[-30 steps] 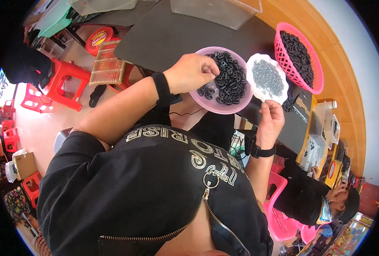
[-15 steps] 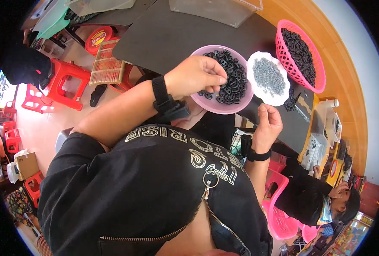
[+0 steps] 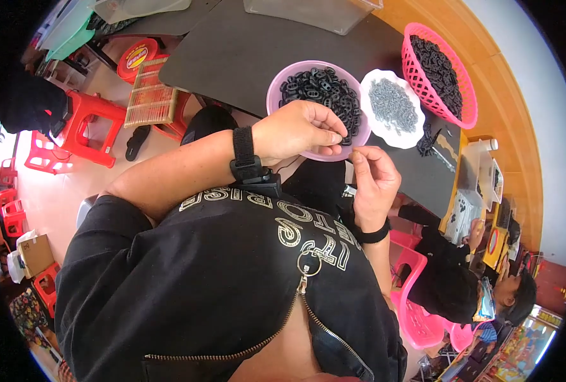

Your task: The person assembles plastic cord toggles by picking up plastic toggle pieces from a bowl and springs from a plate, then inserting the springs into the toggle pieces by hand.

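Note:
A pink-purple bowl (image 3: 276, 79) holds many small black oval pieces with holes (image 3: 321, 88). Over its near rim is my left hand (image 3: 299, 135), thumb and forefinger pinched together; whatever sits between them is too small to name. Close by on the right, my right hand (image 3: 376, 178) also has thumb and forefinger pressed together, their tips almost meeting those of the left. What it holds, if anything, I cannot make out. To the right of the bowl stands a white scalloped plate (image 3: 410, 135) heaped with small grey metal screw-like parts (image 3: 392, 105).
A pink lattice basket (image 3: 431, 102) of black parts stands farther right on the dark table (image 3: 232, 57). Clear plastic bins (image 3: 308, 13) sit at the back. Red stools (image 3: 95, 127) and a bamboo-topped seat (image 3: 148, 95) are at left; a seated person (image 3: 445, 277) is at right.
My left hand has come out of the middle of the bowl toward its near rim. My right hand has moved left and up, bringing the fingertips of both hands close together.

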The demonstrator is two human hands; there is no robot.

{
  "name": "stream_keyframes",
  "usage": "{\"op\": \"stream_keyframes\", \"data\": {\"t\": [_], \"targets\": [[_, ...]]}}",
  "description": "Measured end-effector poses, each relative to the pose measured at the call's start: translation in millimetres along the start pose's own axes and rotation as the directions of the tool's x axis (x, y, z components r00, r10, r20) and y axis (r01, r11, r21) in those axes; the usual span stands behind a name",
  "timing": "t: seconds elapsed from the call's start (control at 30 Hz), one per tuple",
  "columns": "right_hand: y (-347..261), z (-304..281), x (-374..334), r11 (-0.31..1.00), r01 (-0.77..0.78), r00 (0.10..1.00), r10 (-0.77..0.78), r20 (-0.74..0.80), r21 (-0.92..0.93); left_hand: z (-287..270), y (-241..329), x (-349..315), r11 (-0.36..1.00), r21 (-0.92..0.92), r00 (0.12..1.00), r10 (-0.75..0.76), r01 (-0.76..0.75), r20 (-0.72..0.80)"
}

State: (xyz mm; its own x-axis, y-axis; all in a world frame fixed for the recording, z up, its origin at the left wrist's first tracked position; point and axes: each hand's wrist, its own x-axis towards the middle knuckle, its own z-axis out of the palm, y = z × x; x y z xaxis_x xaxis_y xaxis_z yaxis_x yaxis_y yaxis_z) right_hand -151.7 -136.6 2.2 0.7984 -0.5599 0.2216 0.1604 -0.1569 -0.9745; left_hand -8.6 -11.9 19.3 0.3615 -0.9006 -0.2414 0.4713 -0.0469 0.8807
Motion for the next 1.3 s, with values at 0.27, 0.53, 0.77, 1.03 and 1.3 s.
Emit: {"op": "stream_keyframes", "data": {"t": [0.27, 0.53, 0.77, 1.03, 1.3], "targets": [[-1.9, 4.9, -9.0, 0.998, -0.054, 0.998, 0.053, 0.033, 0.026, 1.9, -9.3, -1.3, 0.998, -0.036, 0.989, 0.061, -0.057, 0.131], [-2.9, 8.1, -9.5, 0.999, -0.037, 0.999, 0.037, 0.023, 0.009, 3.2, -5.6, -12.0, 0.990, 0.131, 0.995, 0.036, -0.048, 0.091], [-2.2, 9.2, -7.8, 0.996, -0.088, 0.996, 0.087, 0.010, 0.020, -1.4, -17.8, -9.7, 0.947, 0.240, 0.976, 0.197, -0.214, 0.093], [1.0, 12.0, -5.5, 0.988, -0.148, 0.985, 0.144, 0.090, 0.046, -6.8, -21.4, -7.6, 0.898, 0.366, 0.970, 0.231, -0.244, 0.079], [-2.6, 10.2, -5.5, 0.982, -0.180, 0.982, 0.176, 0.072, 0.050, -2.5, -16.8, -14.7, 0.932, 0.319, 0.984, 0.173, -0.174, 0.031]]}}
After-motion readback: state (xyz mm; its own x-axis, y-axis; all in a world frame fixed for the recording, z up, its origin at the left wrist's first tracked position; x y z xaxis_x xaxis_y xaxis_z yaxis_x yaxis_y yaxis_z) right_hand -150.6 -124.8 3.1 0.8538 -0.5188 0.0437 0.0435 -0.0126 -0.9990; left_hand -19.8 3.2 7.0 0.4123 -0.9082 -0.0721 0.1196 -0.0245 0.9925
